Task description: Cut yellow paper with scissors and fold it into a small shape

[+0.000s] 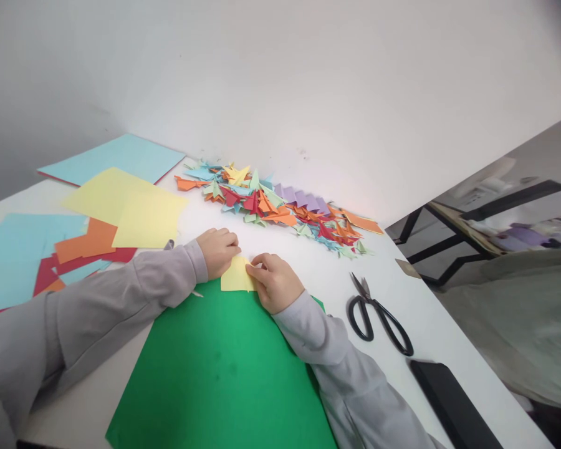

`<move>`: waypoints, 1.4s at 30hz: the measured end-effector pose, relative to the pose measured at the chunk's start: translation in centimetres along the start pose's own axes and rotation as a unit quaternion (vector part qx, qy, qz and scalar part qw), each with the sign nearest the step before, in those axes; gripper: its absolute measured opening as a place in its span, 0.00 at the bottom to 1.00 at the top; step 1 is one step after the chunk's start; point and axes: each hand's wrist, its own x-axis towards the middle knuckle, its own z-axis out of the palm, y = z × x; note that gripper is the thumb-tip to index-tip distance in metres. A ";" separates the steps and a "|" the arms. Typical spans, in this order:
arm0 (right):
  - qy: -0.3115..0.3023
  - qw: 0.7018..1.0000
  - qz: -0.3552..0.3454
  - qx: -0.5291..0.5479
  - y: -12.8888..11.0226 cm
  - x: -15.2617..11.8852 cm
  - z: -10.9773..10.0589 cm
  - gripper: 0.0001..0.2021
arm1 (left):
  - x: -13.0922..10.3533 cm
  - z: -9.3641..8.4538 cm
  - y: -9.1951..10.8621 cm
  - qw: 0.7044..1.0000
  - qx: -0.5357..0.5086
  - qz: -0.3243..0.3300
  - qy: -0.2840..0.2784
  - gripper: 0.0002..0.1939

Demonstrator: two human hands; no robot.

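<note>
Several loose paper sheets [144, 209] in blue, orange, red and yellow overlapped at the left of the frame. Near the centre, the left hand [216, 252] had its fingers curled at the upper left of a small yellow paper [234, 277]; whether it pinched or only pressed, I could not tell. That piece lay across the top of a green sheet [215, 368]. The right hand [277, 285] pinched its right edge between thumb and forefinger. Colourful folded papers [264, 202] crowded upper centre; scissors [367, 299] lay slightly open at right, above a black object [453, 405].
</note>
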 end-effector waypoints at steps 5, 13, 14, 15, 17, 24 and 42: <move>-0.001 1.000 0.000 0.001 0.0 0.0 0.0 0.12 | -0.1 0.1 0.0 1.000 0.013 0.006 -0.010 0.18; -0.009 0.999 0.029 -0.029 -0.4 0.0 -0.3 0.12 | 0.1 0.4 0.3 0.997 -0.005 0.080 0.010 0.12; -0.009 0.999 0.035 -0.030 -0.4 0.0 -0.4 0.11 | 0.2 0.5 0.3 0.995 -0.020 0.101 0.019 0.12; -0.009 0.999 0.042 -0.030 -0.5 0.1 -0.4 0.11 | 0.2 0.6 0.4 0.992 -0.035 0.117 0.025 0.12; -0.004 0.998 0.051 -0.025 -0.4 0.0 -0.4 0.11 | 0.3 0.7 0.4 0.989 -0.056 0.134 0.027 0.12; 0.033 0.998 0.060 0.009 -0.2 -0.4 -0.4 0.12 | 0.3 0.0 1.0 0.991 -0.061 0.119 -0.014 0.13; 0.024 0.995 0.064 -0.070 -1.0 -0.3 -0.1 0.12 | -0.4 0.3 1.0 0.984 -0.120 0.122 0.046 0.15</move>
